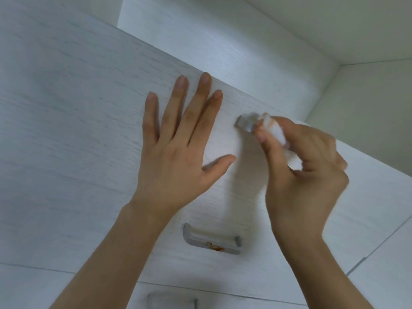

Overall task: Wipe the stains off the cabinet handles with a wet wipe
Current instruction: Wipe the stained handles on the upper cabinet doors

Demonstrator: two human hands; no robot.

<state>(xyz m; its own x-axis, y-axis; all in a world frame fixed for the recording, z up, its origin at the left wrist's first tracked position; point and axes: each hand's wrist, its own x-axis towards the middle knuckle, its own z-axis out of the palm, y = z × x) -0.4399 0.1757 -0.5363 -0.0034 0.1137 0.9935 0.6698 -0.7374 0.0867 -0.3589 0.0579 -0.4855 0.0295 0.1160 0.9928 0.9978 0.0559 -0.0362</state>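
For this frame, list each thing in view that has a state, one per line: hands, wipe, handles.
Left hand: open, flat on the white wood-grain cabinet door.
Right hand: grips the white wet wipe.
White wet wipe: bunched, orange-smudged, pressed on the upper grey metal handle.
Middle grey metal handle: still stained orange-red.
Lowest grey handle: blurred, stains unclear.

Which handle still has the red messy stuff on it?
The middle handle, below both hands, has a reddish-orange smear on its bar. The top handle is being rubbed with the wet wipe; the bottom handle looks clean.
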